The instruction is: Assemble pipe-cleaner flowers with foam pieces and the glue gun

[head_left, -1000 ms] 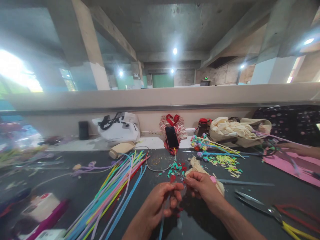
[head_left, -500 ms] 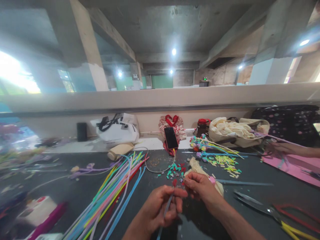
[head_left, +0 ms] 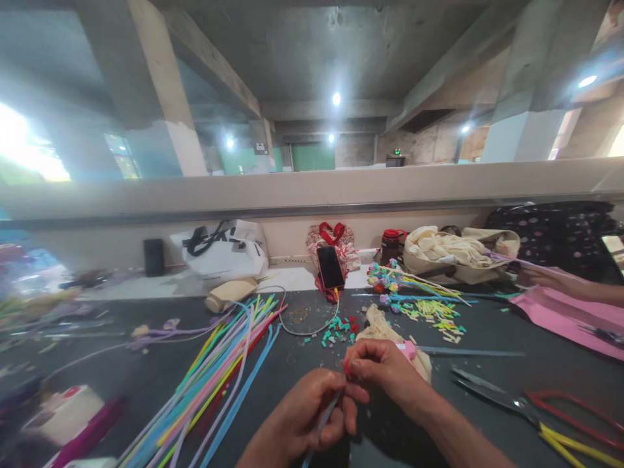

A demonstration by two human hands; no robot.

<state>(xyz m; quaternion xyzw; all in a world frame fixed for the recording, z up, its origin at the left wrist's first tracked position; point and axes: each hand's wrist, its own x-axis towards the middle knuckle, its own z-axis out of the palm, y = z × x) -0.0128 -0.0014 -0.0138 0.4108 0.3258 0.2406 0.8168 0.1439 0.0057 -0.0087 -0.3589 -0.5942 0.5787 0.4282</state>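
A thin pale blue-grey strip [head_left: 327, 415] runs through my left hand [head_left: 314, 409], whose fingers are curled round it. My right hand [head_left: 377, 365] pinches a small red piece [head_left: 346, 366] at the strip's upper end, its fingertips against those of my left hand. Just beyond my hands lie small green and red pieces [head_left: 336, 333] on the dark table [head_left: 273, 422]. A cream cloth [head_left: 379, 323] with a pink item [head_left: 407, 350] on it is partly hidden behind my right hand.
Long coloured strips [head_left: 219, 377] lie at left. Large scissors [head_left: 502, 393] with red and yellow handles rest at right. A phone [head_left: 330, 267] leans on a patterned bag at the back. Another person's arm [head_left: 575, 286] reaches over pink sheet material [head_left: 560, 315].
My right hand has moved slightly left and is now at the red piece on the strip. The other person's arm has shifted at the right, and the pink sheet has moved.
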